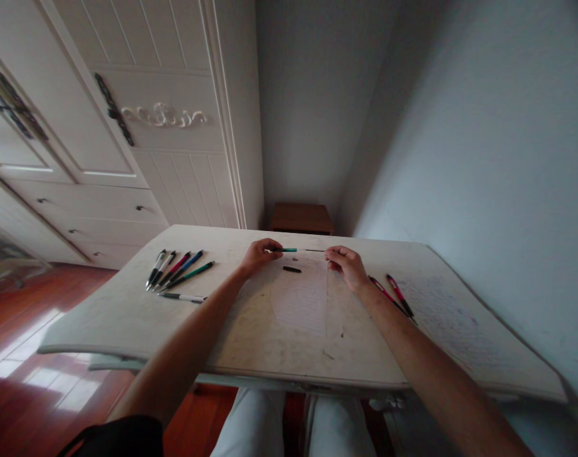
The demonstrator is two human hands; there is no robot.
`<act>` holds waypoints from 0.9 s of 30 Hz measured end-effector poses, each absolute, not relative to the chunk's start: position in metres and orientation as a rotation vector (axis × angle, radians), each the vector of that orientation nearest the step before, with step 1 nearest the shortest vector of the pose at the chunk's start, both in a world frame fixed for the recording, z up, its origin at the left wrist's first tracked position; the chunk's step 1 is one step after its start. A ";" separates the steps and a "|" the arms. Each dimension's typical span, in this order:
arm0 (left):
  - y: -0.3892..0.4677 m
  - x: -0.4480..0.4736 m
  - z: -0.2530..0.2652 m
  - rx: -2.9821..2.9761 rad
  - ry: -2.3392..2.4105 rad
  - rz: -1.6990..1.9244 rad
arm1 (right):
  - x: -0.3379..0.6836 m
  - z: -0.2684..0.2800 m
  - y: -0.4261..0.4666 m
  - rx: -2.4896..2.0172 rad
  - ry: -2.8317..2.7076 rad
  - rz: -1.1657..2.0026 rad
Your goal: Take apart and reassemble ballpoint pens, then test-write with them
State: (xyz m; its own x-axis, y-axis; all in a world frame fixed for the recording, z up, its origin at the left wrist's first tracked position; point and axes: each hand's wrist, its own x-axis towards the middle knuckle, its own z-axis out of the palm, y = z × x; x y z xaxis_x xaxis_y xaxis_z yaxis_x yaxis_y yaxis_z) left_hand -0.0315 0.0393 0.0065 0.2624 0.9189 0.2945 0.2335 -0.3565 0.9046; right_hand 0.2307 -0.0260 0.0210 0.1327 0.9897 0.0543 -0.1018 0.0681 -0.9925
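My left hand [262, 254] is closed around a green pen barrel [289, 250], whose end points right. Across a small gap, my right hand [345, 261] pinches a thin dark pen refill [314, 251] that points left toward the barrel. Barrel and refill are roughly in line, held above the far part of the table. Between the hands and slightly nearer lies a short black pen part [292, 270] on a sheet of paper [301, 308]. A tiny dark piece [295, 258], too small to name, lies just beyond it.
On the left of the white table [241, 346] lie several pens [179, 270] side by side, plus a white pen [181, 298]. Two red pens [399, 295] lie right of my right forearm, beside a written sheet [453, 317]. Walls and a white wardrobe [184, 178] stand behind.
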 end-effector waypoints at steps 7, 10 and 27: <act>0.037 -0.030 0.008 1.783 1.052 1.120 | 0.231 0.019 -0.025 -1.159 -1.083 1.103; 0.038 -0.030 0.007 1.806 1.057 1.108 | 0.231 0.019 -0.025 -1.157 -1.088 1.101; 0.018 -0.013 0.019 1.981 1.008 1.092 | 0.227 0.016 -0.028 -1.124 -1.256 1.078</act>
